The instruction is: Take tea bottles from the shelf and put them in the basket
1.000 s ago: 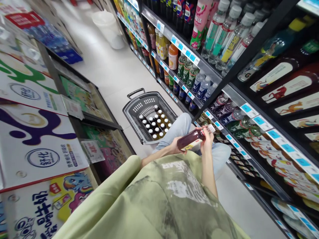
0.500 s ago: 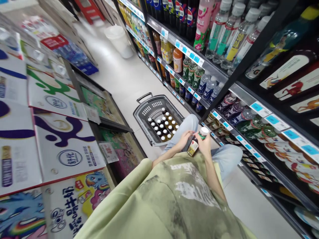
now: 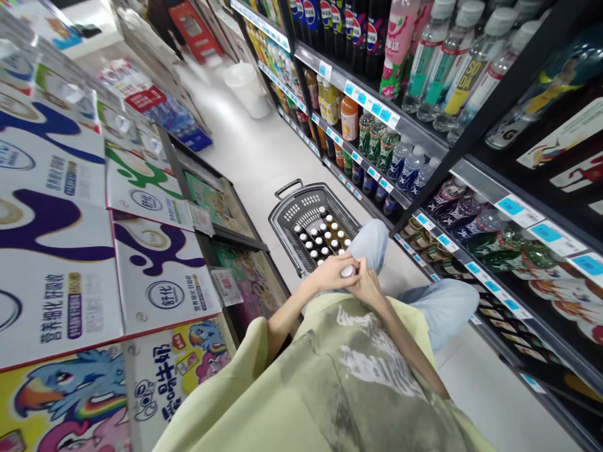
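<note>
Both hands are closed together in front of my lap. Between them shows the white cap of a bottle; the rest of the bottle is hidden by the fingers. My left hand curls around the cap from the left. My right hand wraps the bottle from the right, its fingers meeting the left hand. Just beyond the hands a grey shopping basket stands on the floor. Several dark and amber bottles with white caps stand upright inside it.
On the right runs a drinks shelf filled with bottles. Stacked milk cartons occupy the left side. Farther down the aisle are a white bucket, packs of bottled water and a red stool. My bent knees flank the hands.
My left hand has come over the bottle's top, and both hands now enclose it. The bottle, previously tilted with its label showing, is mostly covered. The view has shifted slightly left.
</note>
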The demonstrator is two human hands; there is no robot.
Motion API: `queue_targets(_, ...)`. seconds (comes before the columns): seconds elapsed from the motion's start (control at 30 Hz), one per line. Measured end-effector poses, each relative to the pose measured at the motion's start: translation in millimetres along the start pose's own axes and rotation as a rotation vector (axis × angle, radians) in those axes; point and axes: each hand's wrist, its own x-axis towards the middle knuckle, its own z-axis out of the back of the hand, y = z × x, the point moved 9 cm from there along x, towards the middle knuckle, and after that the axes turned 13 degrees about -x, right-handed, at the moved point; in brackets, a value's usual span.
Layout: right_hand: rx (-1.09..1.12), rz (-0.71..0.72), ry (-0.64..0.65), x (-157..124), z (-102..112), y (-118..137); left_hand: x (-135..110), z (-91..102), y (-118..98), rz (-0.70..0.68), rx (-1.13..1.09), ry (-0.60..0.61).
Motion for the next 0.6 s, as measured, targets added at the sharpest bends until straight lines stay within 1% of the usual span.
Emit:
queue_targets(0.07, 0.006, 0.035, 0.034, -1.5, -6.1, 7.1, -16.6, 5.0, -1.7, 0.003, -0.033, 0.045)
queue_targets(0.17, 0.009, 0.073, 0.08, -0.2, -14.8, 17.1, -37.7, 12.8, -1.1, 0.052, -0.033, 0.101)
queue_targets(0.27, -0.002, 0.087, 0.118, 3.4, -21.6, 24.5, -48.3, 15.4, -3.5, 0.066, 0.042, 0.163)
queue_targets(0.4, -0.053, 0.096, 0.131, 5.0, -23.2, 31.5, -43.1, 13.6, -13.5, 0.017, 0.203, 0.222)
queue_targets(0.47, -0.059, 0.099, 0.132, 3.6, -21.7, 34.5, -37.5, 11.3, -17.8, 0.019, 0.28, 0.289)
queue_targets(0.53, -0.01, 0.107, 0.119, 2.5, -18.8, 37.7, -33.6, 12.9, -23.0, 0.038, 0.313, 0.358)
queue_targets(0.6, 0.11, 0.155, 0.092, 3.3, -15.1, 42.4, -31.7, 23.5, -29.6, 0.071, 0.313, 0.371)
